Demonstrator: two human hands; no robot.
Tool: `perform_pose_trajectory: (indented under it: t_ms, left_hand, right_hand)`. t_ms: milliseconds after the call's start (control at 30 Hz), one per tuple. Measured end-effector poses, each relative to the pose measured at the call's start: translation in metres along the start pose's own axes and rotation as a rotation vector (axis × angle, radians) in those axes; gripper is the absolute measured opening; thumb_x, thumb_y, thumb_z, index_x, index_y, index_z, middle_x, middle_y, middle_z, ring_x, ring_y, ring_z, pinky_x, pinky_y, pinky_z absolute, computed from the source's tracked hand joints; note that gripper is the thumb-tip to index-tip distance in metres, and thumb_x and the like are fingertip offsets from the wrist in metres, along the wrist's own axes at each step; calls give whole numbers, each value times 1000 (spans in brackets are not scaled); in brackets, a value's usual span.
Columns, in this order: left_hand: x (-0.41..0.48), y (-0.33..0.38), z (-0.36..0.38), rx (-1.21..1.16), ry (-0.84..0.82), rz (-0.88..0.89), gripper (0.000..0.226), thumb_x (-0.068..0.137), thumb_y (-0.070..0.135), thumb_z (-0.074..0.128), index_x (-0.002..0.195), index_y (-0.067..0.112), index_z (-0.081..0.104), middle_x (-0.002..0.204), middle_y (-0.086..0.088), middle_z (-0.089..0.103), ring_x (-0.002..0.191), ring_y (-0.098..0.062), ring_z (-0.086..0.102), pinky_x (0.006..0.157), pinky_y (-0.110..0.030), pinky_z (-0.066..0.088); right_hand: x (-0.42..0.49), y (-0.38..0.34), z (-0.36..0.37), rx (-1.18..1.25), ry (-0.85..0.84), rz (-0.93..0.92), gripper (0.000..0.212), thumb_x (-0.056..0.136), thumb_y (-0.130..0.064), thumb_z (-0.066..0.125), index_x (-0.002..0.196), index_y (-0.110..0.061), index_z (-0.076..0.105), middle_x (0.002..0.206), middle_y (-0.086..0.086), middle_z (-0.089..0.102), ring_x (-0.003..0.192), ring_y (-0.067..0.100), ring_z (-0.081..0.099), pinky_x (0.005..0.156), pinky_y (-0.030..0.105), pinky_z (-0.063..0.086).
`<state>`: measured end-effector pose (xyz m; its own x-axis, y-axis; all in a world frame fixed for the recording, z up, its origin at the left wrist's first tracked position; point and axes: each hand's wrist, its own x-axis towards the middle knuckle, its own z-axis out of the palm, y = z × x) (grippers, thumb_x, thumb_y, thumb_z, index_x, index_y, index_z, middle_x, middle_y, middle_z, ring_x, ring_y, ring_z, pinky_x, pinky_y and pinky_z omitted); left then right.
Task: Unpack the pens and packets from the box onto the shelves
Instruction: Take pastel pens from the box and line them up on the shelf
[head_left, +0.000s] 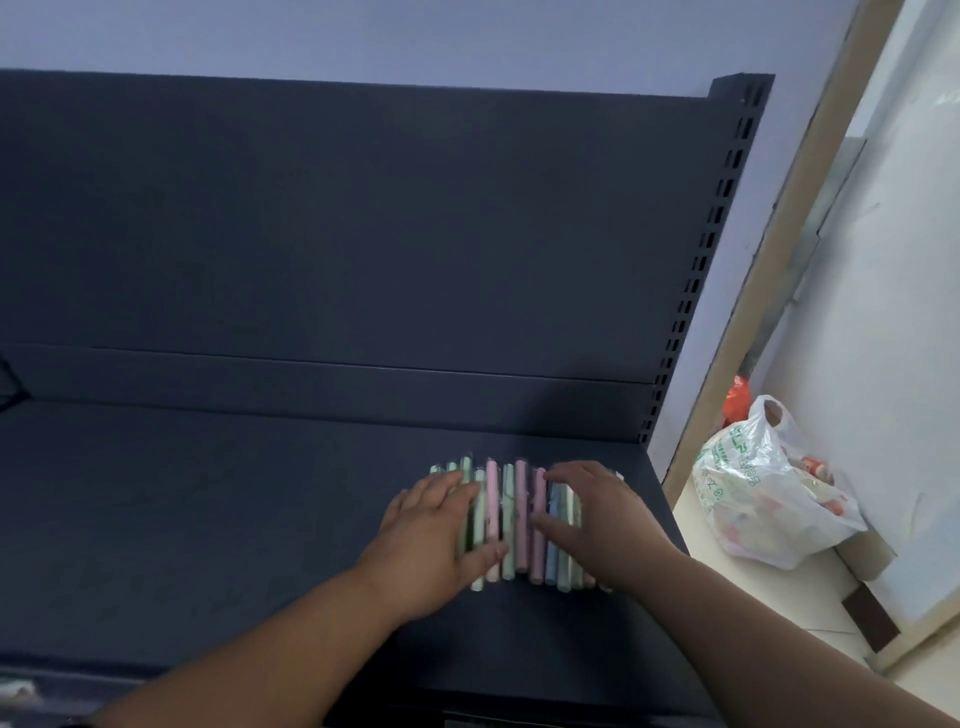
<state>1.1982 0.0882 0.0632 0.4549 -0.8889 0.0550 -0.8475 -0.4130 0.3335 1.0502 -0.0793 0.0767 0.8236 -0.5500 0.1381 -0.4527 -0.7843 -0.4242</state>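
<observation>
A row of pastel pens (511, 519) in green, pink, blue and cream lies side by side on the dark shelf (208, 519), toward its right end. My left hand (431, 535) rests flat on the left part of the row, fingers straight. On the right part lies my right hand (597, 514), fingers spread over the pens and thumb pointing left. Both hands hide some of the pens. The box is not in view.
The shelf's dark back panel (363, 234) rises behind, with a slotted upright (696, 280) at the right. To the right, on the pale floor, sits a white plastic bag (769, 493) with items inside, against a wall panel.
</observation>
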Motion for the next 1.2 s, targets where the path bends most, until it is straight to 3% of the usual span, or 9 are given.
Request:
perform_pose_trajectory:
  t_ms: [167,267,567,700,867,967,1200]
  left_hand:
    - [-45,-59,-37,-19,150,-153,69,88,59,48,148,31,27,156,8,19,143,-12,16,116,-27,12]
    - [-94,-112,-62,-20,229,-285,67,88,55,51,146,27,31,153,6,26,141,-13,24,115,-26,19]
    - [-319,-272,-122,27,403,-761,60,84,48,61,137,25,46,142,5,42,130,-17,42,106,-26,30]
    - [-440,-322,-125,51,379,-997,62,85,51,58,138,25,43,142,5,41,128,-16,43,106,-24,32]
    - [-556,-349,-116,20,330,-1260,60,87,52,54,139,25,40,140,4,40,125,-18,44,102,-29,38]
    - [-598,-358,-111,12,315,-1372,60,87,54,52,139,27,39,142,6,39,123,-18,45,100,-30,42]
    - [-643,-392,-98,-40,292,-1561,64,88,52,54,143,28,35,149,6,34,130,-15,41,105,-29,39]
  right_hand:
    - [14,-75,22,9,7,-84,39,87,-40,63,124,-28,59,126,-6,59,114,12,54,94,21,37]
    - [21,-139,52,-14,-70,-174,40,86,-40,64,123,-27,58,122,-6,61,111,12,56,92,19,36]
    - [6,-376,171,115,-238,-459,47,86,-47,63,127,-26,54,123,-5,56,114,13,54,96,29,44]
    - [-30,-475,229,112,-341,-621,52,83,-51,61,129,-27,52,125,-5,55,117,14,54,98,30,43]
    - [-73,-549,294,-49,-491,-752,46,81,-55,58,121,-33,51,118,-4,57,112,19,56,87,29,45]
    - [-86,-580,329,-146,-593,-820,56,85,-56,55,133,-30,45,130,-5,52,120,17,50,91,28,44]
    - [-87,-641,399,-262,-780,-929,57,86,-53,55,135,-27,42,134,-1,46,122,21,48,96,34,46]
